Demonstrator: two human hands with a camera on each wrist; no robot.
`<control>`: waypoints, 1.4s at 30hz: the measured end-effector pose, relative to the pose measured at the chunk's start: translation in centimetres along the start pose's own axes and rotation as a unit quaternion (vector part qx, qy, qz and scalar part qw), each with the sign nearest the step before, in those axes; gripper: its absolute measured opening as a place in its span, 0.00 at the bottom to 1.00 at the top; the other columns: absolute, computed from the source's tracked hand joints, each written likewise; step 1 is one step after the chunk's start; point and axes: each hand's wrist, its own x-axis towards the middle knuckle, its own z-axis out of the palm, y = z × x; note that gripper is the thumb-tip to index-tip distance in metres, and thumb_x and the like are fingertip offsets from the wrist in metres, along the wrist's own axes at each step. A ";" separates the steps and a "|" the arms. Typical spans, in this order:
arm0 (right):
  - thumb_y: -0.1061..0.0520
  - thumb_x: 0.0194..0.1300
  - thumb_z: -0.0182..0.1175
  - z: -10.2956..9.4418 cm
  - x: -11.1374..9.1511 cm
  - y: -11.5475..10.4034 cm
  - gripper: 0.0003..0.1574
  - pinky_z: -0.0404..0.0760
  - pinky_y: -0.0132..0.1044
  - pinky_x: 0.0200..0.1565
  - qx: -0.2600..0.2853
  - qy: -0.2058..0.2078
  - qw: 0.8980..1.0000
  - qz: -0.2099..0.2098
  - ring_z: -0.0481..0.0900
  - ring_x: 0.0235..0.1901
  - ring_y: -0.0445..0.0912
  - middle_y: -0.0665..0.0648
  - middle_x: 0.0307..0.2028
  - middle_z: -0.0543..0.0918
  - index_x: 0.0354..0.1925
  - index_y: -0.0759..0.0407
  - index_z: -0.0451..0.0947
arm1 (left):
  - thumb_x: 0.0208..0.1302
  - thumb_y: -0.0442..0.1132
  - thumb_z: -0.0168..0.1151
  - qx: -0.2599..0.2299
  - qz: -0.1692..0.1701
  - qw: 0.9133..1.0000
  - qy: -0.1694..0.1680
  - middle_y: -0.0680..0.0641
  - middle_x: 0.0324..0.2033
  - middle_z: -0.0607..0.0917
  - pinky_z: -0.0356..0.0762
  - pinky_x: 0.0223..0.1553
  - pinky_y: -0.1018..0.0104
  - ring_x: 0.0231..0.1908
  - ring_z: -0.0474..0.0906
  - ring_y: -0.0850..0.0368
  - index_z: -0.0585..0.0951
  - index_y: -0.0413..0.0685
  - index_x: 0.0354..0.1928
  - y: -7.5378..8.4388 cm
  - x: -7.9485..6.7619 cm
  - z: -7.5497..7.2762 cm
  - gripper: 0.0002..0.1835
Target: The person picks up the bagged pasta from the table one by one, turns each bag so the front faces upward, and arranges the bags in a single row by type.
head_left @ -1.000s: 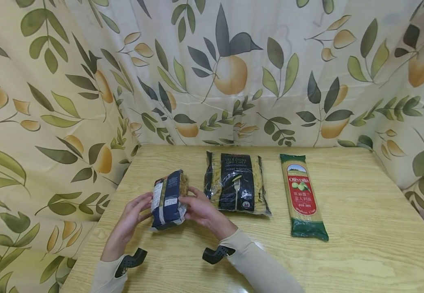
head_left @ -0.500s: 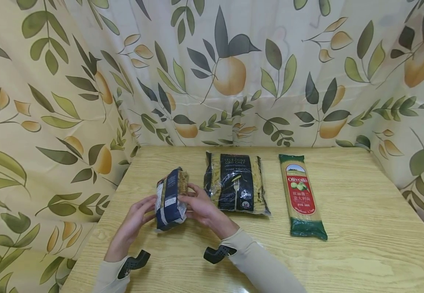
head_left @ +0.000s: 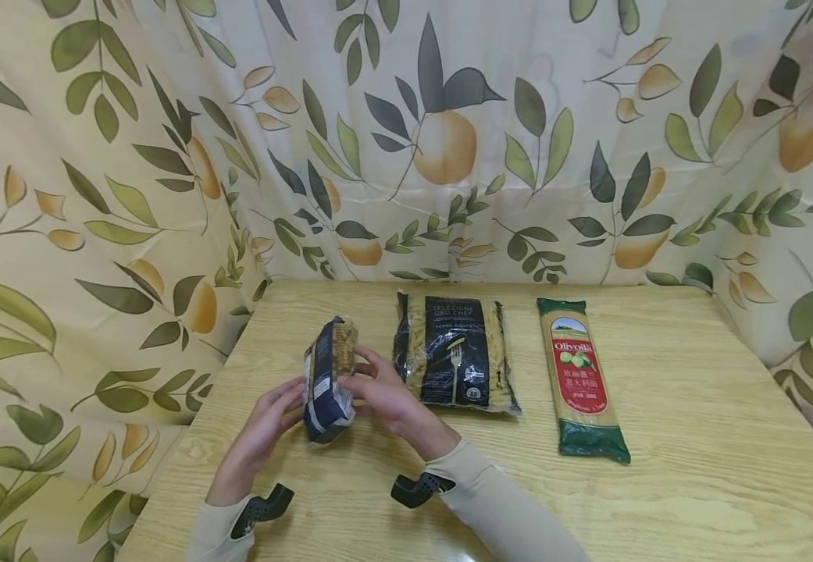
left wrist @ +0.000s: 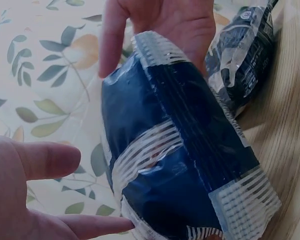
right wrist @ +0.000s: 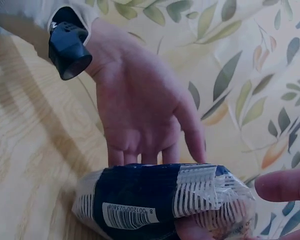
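Note:
A navy pasta bag (head_left: 322,382) with a clear side showing tan pasta is held upright and tilted above the left part of the table. My right hand (head_left: 395,402) holds it from the right, thumb on its side and the other fingers partly hidden behind it. On the left side my left hand (head_left: 262,421) touches the bag with fairly straight fingers. In the left wrist view the left thumb (left wrist: 52,160) stands apart from the bag. The right wrist view shows a barcode (right wrist: 129,215) and white-striped ends on the wrapper.
A black and clear bag of penne (head_left: 455,351) lies just right of the right hand. Farther right lies a long spaghetti packet (head_left: 580,378) with green ends. A patterned curtain (head_left: 490,140) encloses the wooden table (head_left: 694,406) at the back and sides.
The pasta bag has shifted slightly right and turned, so its printed face looks narrower and more of the clear side shows. Both hands have moved with it, the left hand slightly rightward.

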 end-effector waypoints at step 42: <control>0.58 0.75 0.59 2.5 -0.1 0.1 0.38 0.73 0.60 0.71 -0.027 -0.049 0.998 -0.021 0.67 0.74 0.63 0.63 0.80 0.57 0.78 0.57 0.60 | 0.83 0.62 0.33 -0.017 -0.025 0.999 -0.038 0.34 0.77 0.62 0.72 0.67 0.59 0.74 0.63 0.41 0.59 0.34 0.77 -0.5 -0.3 -0.7 0.40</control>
